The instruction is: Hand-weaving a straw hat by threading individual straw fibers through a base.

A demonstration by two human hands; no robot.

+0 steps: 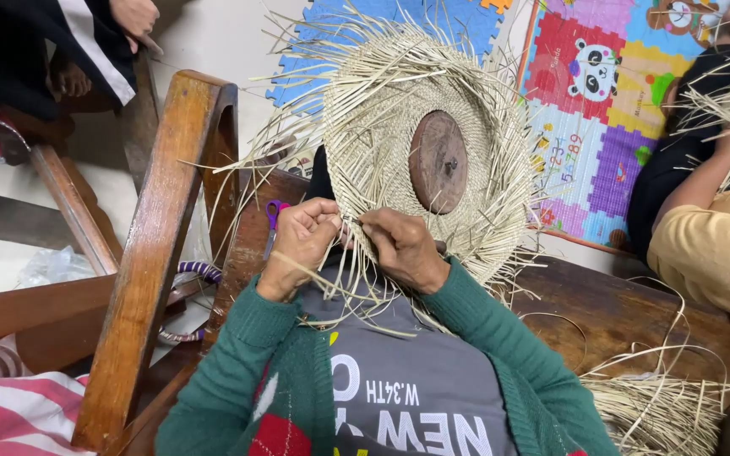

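A round woven straw piece (382, 127) with many loose strand ends stands tilted in front of me, with a brown wooden disc (438, 161) at its centre. My left hand (299, 242) pinches straw strands at the weave's lower edge. My right hand (403, 247) grips strands just beside it, the fingertips of both hands almost touching. Loose strands hang down over my grey shirt and green sleeves.
A wooden chair frame (158, 245) stands at my left, with purple-handled scissors (274, 215) beside my left hand. A bundle of straw (661, 409) lies on the wooden bench at right. Another person (711, 228) weaves at far right, a third person (86, 42) sits upper left. Colourful foam mats (610, 101) cover the floor.
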